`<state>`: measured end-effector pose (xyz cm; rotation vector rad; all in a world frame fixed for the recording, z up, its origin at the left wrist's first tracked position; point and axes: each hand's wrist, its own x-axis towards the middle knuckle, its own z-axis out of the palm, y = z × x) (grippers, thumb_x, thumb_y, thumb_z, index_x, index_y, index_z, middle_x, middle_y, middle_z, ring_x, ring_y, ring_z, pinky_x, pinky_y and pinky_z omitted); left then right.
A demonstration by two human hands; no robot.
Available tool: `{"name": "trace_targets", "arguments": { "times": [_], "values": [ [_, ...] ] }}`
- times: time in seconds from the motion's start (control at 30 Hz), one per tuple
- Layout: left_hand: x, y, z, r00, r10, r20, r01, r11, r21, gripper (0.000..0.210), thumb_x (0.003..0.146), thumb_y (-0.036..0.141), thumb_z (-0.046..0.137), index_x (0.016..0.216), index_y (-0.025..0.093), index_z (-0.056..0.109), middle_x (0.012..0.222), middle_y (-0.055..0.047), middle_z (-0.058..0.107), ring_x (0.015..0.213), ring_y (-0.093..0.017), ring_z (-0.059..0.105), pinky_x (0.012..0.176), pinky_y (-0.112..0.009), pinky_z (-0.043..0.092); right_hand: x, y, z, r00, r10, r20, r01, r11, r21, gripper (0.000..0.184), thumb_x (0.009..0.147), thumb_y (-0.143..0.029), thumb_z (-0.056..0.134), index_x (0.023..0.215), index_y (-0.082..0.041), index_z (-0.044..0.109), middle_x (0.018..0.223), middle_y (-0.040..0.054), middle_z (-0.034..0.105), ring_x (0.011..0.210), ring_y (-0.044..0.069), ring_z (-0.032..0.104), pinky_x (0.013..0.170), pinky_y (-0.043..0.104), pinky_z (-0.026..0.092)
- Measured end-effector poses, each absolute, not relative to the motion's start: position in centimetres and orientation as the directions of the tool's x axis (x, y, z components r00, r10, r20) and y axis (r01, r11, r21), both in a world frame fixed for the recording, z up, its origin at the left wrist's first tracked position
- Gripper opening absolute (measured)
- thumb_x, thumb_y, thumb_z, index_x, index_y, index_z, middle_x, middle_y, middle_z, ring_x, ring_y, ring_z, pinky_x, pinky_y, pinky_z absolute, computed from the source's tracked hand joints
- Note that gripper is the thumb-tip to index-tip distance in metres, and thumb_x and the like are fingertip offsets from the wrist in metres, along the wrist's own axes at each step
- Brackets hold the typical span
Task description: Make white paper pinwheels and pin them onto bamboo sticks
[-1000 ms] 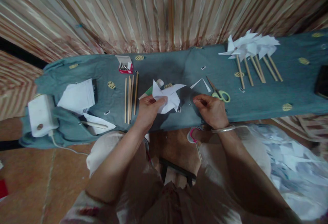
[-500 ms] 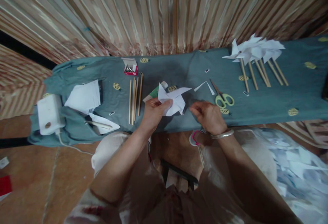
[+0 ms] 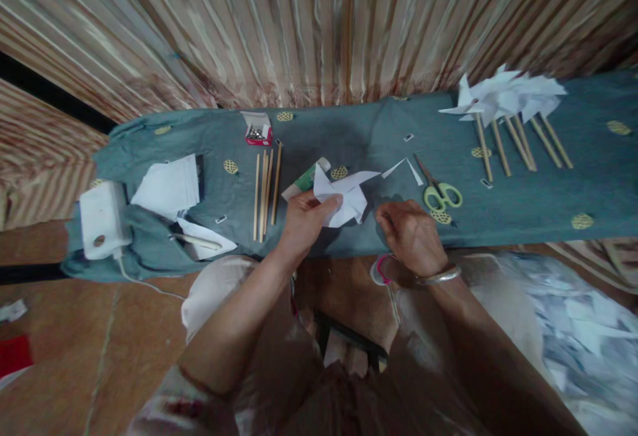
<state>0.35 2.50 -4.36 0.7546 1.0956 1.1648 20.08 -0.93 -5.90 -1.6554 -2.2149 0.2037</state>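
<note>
My left hand [image 3: 305, 222] pinches a white paper pinwheel [image 3: 353, 205], thumb pressed on its middle. Just right of it, apart from the paper, my right hand [image 3: 411, 233] is closed with the fingers curled in; whether a small thing sits in them cannot be made out. Beneath the pinwheel's left side lies a green and white box [image 3: 302, 182], partly covered. Scissors with light green handles [image 3: 442, 193] rest beyond my right hand, beside thin paper scraps [image 3: 414, 171]. Several wooden sticks [image 3: 264, 197] lie to the left, and behind them stands an open red box of metal pins [image 3: 258, 131].
Finished pinwheels on sticks [image 3: 508, 100] lie at the back right. At the left are a stack of white paper [image 3: 167, 185], a pen on a folded sheet [image 3: 199, 242] and a white corded device [image 3: 103, 220]. A bag of paper scraps [image 3: 588, 336] stands at lower right.
The whole view has shifted slightly, so everything sits a little further right. My left hand still holds the pinwheel; my right hand's fingers have curled in a little, close to the table.
</note>
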Motion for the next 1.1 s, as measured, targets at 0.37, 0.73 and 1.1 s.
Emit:
{"name": "trace_targets", "arguments": {
  "times": [0.37, 0.73, 1.1],
  "values": [
    [0.7, 2.0, -4.2, 0.062, 0.974, -0.219, -0.254, 0.228, 0.940, 0.023, 0.063, 0.033, 0.084, 0.076, 0.015, 0.077, 0.072, -0.002, 0.075, 0.061, -0.014, 0.064, 0.062, -0.026, 0.049, 17.5, -1.0, -2.9, 0.050, 0.953, 0.298, 0.399, 0.255, -0.881, 0.005, 0.083, -0.031, 0.070, 0.080, -0.028, 0.070, 0.137, 0.0030, 0.057, 0.142, 0.029, 0.040, 0.119, 0.055, 0.026],
    [0.7, 1.7, -3.6, 0.112, 0.969, -0.222, -0.286, 0.245, 0.926, 0.028, 0.059, 0.038, 0.087, 0.074, 0.016, 0.077, 0.071, -0.002, 0.074, 0.061, -0.013, 0.062, 0.061, -0.026, 0.049, 16.2, -0.1, -4.0, 0.051, 0.969, 0.242, 0.248, 0.223, -0.943, 0.002, 0.079, -0.027, 0.073, 0.078, -0.028, 0.072, 0.146, 0.0005, 0.051, 0.145, 0.030, 0.035, 0.121, 0.054, 0.022],
    [0.6, 1.5, -3.5, 0.126, 0.960, -0.251, -0.283, 0.278, 0.918, 0.031, 0.059, 0.039, 0.088, 0.076, 0.015, 0.077, 0.071, -0.002, 0.073, 0.060, -0.013, 0.061, 0.060, -0.025, 0.047, 16.3, -0.2, -3.7, 0.028, 0.982, 0.187, 0.196, 0.178, -0.964, 0.001, 0.079, -0.029, 0.073, 0.079, -0.028, 0.072, 0.140, 0.0010, 0.056, 0.138, 0.026, 0.044, 0.119, 0.049, 0.028]
  ]
}}
